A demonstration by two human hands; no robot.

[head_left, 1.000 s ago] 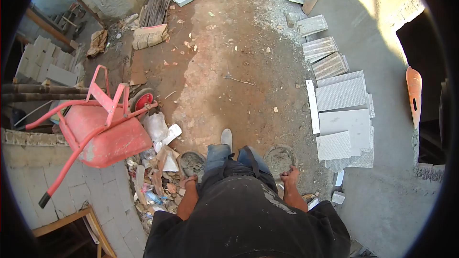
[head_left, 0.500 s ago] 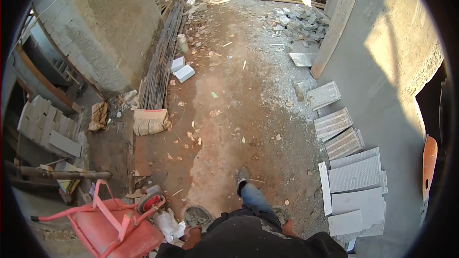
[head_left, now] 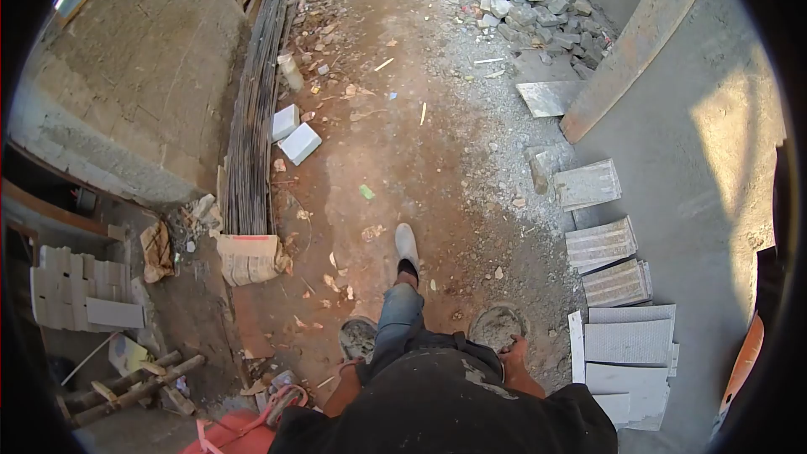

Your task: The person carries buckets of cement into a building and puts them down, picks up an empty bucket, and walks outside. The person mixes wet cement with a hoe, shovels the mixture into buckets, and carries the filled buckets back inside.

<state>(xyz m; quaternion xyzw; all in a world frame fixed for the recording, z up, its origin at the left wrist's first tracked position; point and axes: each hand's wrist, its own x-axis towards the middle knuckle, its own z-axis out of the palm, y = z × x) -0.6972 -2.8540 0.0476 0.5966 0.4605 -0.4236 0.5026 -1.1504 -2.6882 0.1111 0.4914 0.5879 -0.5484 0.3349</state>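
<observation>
My left hand point(head_left: 347, 370) hangs low at my side, fingers closed at the rim or handle of a round bucket point(head_left: 359, 340) filled with grey, mortar-like material. On the other side, my right hand point(head_left: 514, 350) is closed at the edge of a second bucket point(head_left: 498, 328) with similar grey contents. The exact grip is partly hidden on both. Between the buckets, one leg in jeans with a grey shoe point(head_left: 406, 244) steps forward on the dirt path.
At the lower left is a red wheelbarrow point(head_left: 239, 433). Tile stacks point(head_left: 629, 340) line the right wall, with broken blocks point(head_left: 546, 13) farther ahead. Long thin strips point(head_left: 252, 126), two white blocks point(head_left: 298, 143) and a sack-like bundle point(head_left: 250, 259) lie on the left.
I have walked forward along the path with both buckets. The wheelbarrow has slipped back toward the bottom edge. A leg now reaches further ahead, and the right bucket shows more fully.
</observation>
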